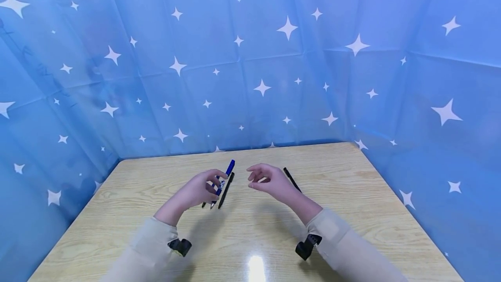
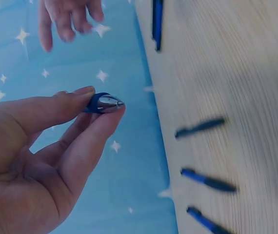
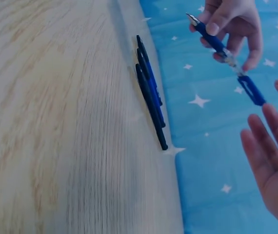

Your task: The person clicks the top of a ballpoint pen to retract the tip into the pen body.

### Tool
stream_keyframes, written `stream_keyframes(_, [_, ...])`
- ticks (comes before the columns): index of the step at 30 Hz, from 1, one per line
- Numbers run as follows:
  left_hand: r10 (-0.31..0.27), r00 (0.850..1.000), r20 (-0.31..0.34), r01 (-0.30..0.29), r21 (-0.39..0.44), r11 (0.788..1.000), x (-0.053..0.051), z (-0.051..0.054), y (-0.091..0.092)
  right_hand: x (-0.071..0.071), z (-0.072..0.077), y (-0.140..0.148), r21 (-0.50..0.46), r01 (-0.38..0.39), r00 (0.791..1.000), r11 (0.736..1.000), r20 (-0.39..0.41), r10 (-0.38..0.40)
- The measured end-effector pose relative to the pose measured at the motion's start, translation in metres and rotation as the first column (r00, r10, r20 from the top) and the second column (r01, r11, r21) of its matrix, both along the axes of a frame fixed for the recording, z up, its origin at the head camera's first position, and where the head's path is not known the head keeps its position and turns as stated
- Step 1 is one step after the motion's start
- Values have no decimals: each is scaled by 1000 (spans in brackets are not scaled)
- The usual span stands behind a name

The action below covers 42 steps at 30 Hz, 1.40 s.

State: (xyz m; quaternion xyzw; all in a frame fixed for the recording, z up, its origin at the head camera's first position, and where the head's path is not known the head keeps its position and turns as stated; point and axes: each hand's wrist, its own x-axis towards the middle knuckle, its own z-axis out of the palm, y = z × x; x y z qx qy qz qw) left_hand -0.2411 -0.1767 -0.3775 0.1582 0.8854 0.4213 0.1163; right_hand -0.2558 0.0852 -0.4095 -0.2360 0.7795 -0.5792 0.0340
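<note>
My left hand (image 1: 199, 189) pinches a blue pen (image 1: 230, 167) between thumb and fingers, above the table. The pen's silver tip (image 2: 110, 102) pokes out past the fingertips in the left wrist view. In the right wrist view the pen slants down from its tip, with a blue grip, a clear middle and a blue clip end (image 3: 252, 91). Across from it, my right hand (image 1: 271, 180) hovers with loosely bent fingers and holds nothing. Its fingers are close to the clip end in the right wrist view; whether they touch cannot be told.
Dark pens lie on the wood-grain table (image 1: 344, 212): one black pen (image 1: 226, 190) beside the left hand, another black pen (image 1: 291, 179) behind the right hand. Several dark and blue pens (image 3: 151, 100) lie together in the right wrist view. A blue star-patterned curtain (image 1: 250, 112) borders the table.
</note>
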Motion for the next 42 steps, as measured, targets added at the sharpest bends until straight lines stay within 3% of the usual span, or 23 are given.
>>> stream_keyframes(5, [-57, 998, -15, 58, 82, 995, 6, 2, 13, 1, 4, 1, -30, 58, 998, 998, -15, -58])
stream_keyframes(14, [-81, 996, -44, 86, 152, 985, 17, -3, 32, 4, 9, 0, -118, 135, 990, 984, -29, -139])
stream_keyframes(19, [-66, 994, -91, 83, 196, 977, 22, -5, 43, 7, 13, 3, -179, 175, 981, 968, -48, -186])
stream_keyframes(23, [-15, 994, -104, 40, 243, 969, 28, -7, 53, 9, 18, 5, -234, 185, 977, 954, -62, -205])
stream_keyframes(28, [48, 998, -49, -28, 350, 936, 34, -9, 65, 10, 22, 8, -284, 189, 973, 940, -76, -218])
stream_keyframes(36, [101, 994, 41, -108, 490, 865, 41, -11, 81, 13, 26, 7, -356, 160, 980, 921, -52, -190])
stream_keyframes(42, [131, 990, 61, -143, 523, 840, 43, -14, 88, 16, 31, 6, -413, 120, 988, 903, -40, -150])
